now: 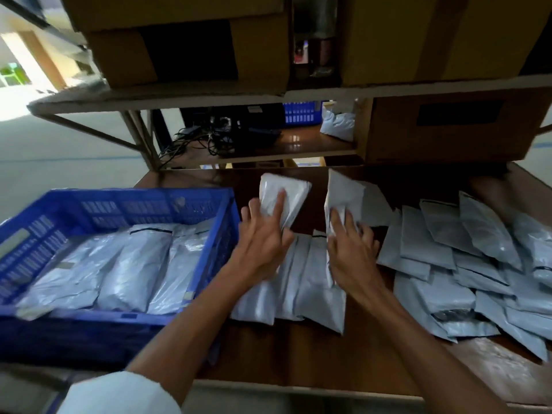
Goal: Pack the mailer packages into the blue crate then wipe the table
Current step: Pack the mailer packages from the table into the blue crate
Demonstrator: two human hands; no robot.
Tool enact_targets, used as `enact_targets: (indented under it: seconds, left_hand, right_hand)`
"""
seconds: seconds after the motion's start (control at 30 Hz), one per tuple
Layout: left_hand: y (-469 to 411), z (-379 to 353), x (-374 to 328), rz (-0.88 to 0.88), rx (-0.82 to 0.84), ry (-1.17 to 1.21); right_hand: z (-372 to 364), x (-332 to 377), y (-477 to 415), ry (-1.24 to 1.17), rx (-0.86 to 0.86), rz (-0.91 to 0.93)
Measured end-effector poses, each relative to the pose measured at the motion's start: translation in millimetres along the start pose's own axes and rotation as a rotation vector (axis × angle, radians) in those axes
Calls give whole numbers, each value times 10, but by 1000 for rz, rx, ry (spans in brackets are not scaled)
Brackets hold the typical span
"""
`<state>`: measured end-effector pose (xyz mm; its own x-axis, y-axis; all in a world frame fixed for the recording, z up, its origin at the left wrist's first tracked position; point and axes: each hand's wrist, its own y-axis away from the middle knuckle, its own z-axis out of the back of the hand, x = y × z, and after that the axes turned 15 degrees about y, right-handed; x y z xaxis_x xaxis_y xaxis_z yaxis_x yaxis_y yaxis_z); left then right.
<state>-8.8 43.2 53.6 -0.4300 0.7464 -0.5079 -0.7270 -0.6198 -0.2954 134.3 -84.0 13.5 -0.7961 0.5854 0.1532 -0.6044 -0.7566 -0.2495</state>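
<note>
Mailer packages [448, 264] mostly lie loose on the table [298, 360], in a big overlapping heap at the right and a short row [313, 288] under the wrists, while roughly 4 lie flat in the blue crate [119, 195] at the left. The left hand [263, 237] grips 1 raised mailer [286, 189] just beside the crate's right wall, fingers spread over its face, and the right hand [349, 249] curls round the lower end of a 2nd mailer [343, 192]. Packing looks to be in its early part, and the wipe cannot start while mailers cover the table.
</note>
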Motion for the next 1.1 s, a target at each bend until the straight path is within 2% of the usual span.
enact_targets:
  seconds: [0.1,0.2,0.23,0.37,0.47,0.5,0.53,0.6,0.67,0.73,0.8,0.87,0.97,1.1]
  left_hand:
    - [3,711,38,-62,-172,-26]
    - [157,1381,432,-248,-187,-290]
    - [212,1575,599,-226,-200,-327]
    - [434,2181,1229,106,-314,-310]
    - [707,2409,1760,198,-107,-136]
    - [768,2487,1989,292,-90,-86]
    - [794,2568,2184,384,-146,-28]
    - [842,2647,2624,418,-178,-38]
    - [919,2719,2999,441,-76,-9]
    - [950,2792,3243,512,64,-119]
    - [964,2745,3394,603,99,-187]
    - [988,2688,3445,640,130,-180]
    - [967,2619,3609,699,316,-156]
    - [909,2518,3820,783,362,-132]
  right_hand:
    - [442,504,-205,-123,-138,78]
    - [747,1123,-276,-202,-228,193]
    - [807,1336,-277,-206,-246,233]
    - [817,2226,-238,-178,-203,364]
    - [632,2865,-187,-105,-134,433]
    - [543,3038,-160,-84,-87,441]
    - [457,3183,-122,-65,-27,435]
    - [298,3360,-63,-7,91,417]
    - [186,3440,-29,89,192,392]
    - [136,3462,-29,195,282,353]
    - [28,3429,-79,303,378,324]
    - [-75,3406,-123,371,413,285]
    - [-222,3363,-161,415,468,243]
    - [-290,3336,-160,443,514,183]
